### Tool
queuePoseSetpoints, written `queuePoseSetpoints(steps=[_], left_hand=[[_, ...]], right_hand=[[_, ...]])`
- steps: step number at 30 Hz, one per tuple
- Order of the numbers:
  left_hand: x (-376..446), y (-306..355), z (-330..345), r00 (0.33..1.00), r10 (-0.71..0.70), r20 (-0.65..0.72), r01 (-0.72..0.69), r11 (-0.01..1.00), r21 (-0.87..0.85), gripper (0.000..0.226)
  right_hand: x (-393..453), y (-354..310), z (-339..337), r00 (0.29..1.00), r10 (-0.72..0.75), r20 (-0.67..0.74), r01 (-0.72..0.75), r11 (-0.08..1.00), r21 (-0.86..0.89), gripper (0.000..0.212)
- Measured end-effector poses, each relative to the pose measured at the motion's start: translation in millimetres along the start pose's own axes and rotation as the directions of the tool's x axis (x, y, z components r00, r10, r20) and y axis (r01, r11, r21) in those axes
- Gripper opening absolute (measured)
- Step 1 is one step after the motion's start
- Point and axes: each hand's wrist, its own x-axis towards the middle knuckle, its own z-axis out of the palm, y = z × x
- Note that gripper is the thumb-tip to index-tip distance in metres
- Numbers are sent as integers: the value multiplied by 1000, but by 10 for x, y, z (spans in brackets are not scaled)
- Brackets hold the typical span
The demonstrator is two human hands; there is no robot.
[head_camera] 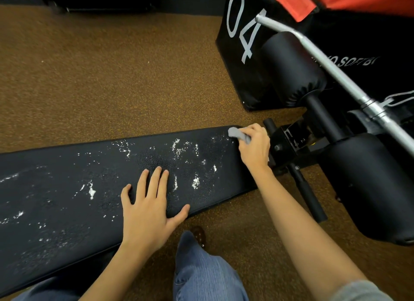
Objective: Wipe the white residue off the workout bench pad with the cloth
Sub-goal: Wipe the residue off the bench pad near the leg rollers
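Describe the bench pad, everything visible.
The long black textured vinyl bench pad runs from the lower left up to the right, over brown speckled flooring. White powdery residue is scattered in patches and streaks along most of its length. The left hand rests flat on its near edge with fingers spread. The right hand grips a small grey cloth against the pad's far right corner, next to the black metal frame.

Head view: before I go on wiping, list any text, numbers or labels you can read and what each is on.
"04": large white digits on the side of the black box.
"SOFTB": partly readable white lettering on the black cover behind the metal bar; start and end blocked or blurred.
"2": small digit on the bench adjuster bracket; marks beside it too small to read.
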Motion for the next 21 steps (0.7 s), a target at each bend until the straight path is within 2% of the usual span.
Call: queuePoseSetpoints(steps=[3,5,8,12,18,21], left_hand=[[-4,-5,-6,1000,-4,5,4,1000,-2,89],[-12,-12,-6,1000,-2,0,2,1000,-8,89],[-10,-23,7,1000,2,-18,-2,1000,-12,89],[23,5,15,1000,-6,-21,6,1000,-20,89],[3,16,19,1000,-16,-15,16,1000,-20,90],[-9,4,36,1000,-12,-28,11,1000,-20,90]], right_hand=[[-408,91,-103,983,-165,81,164,986,22,25],[-506,158,-182,972,-204,113,202,979,29,27],[-176,134,-127,984,-170,61,170,985,3,21],[128,-16,22,1000,-23,12,23,999,25,18],[-352,155,-163,971,-208,120,207,978,21,27],[-99,143,-107,978,-189,90,191,981,-18,21]])
